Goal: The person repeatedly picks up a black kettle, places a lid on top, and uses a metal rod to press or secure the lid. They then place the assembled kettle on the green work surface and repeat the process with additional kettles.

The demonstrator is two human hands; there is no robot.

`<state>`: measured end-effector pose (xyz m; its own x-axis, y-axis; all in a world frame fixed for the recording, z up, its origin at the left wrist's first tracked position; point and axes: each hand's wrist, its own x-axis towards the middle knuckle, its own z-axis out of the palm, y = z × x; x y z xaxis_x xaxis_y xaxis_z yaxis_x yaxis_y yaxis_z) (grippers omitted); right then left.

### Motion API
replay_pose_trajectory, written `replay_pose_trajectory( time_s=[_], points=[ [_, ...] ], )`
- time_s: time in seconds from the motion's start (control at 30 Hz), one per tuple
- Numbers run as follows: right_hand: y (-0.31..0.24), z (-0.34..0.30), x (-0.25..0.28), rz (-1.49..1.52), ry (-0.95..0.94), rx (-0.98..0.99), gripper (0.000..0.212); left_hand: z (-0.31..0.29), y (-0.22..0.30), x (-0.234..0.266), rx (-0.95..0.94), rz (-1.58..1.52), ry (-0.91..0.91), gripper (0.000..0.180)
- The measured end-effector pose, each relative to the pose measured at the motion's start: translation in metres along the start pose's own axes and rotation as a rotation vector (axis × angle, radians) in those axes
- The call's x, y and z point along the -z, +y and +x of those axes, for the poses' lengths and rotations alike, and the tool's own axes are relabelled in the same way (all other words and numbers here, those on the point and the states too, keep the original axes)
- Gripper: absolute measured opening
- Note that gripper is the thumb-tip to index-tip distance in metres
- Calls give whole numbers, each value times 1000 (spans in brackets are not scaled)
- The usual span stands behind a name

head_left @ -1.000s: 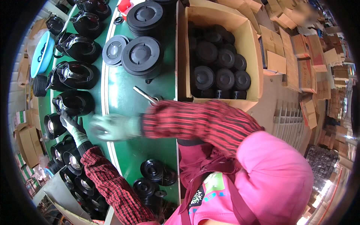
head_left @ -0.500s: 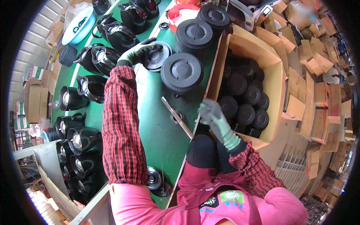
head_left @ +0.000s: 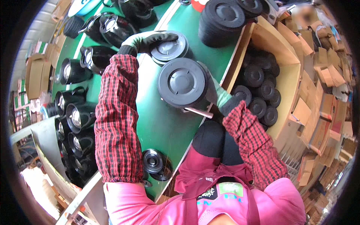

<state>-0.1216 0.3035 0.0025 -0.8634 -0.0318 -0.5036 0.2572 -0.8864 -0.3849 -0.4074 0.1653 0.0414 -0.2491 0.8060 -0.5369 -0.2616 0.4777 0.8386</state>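
Note:
My left hand (head_left: 155,40), in a grey-green glove, curls over the far left rim of a grey round lid (head_left: 169,48) on top of a small stack. Just nearer stands a black round lid (head_left: 182,83), seemingly the top of another stack. My right hand (head_left: 214,88), gloved as well, reaches round the right side of that stack and grips it; most of its fingers are hidden behind the black lids. A metal rod (head_left: 200,112) lies partly under the near edge of this stack.
Taller stacks of black lids (head_left: 223,17) stand at the far right of the green table (head_left: 150,112). On my right, a cardboard box (head_left: 287,78) holds many black round pieces. Black glossy jugs (head_left: 78,116) line the left side. More lids (head_left: 152,160) lie near my left elbow.
My right hand has moved from beside the box to the near stack of black lids. That stack now stands apart from the far stacks. My left hand stays on the grey lid.

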Motion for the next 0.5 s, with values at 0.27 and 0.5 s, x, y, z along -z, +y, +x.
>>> replay_pose_trajectory(
  time_s=[0.27,0.5],
  points=[
    [47,5,20,-377,-167,282,57,-44,-39,-11,-151,-35,138,46],
    [11,-80,-57,-1356,109,1036,53,-165,-61,-72,-728,434,1119,39]
  ],
)
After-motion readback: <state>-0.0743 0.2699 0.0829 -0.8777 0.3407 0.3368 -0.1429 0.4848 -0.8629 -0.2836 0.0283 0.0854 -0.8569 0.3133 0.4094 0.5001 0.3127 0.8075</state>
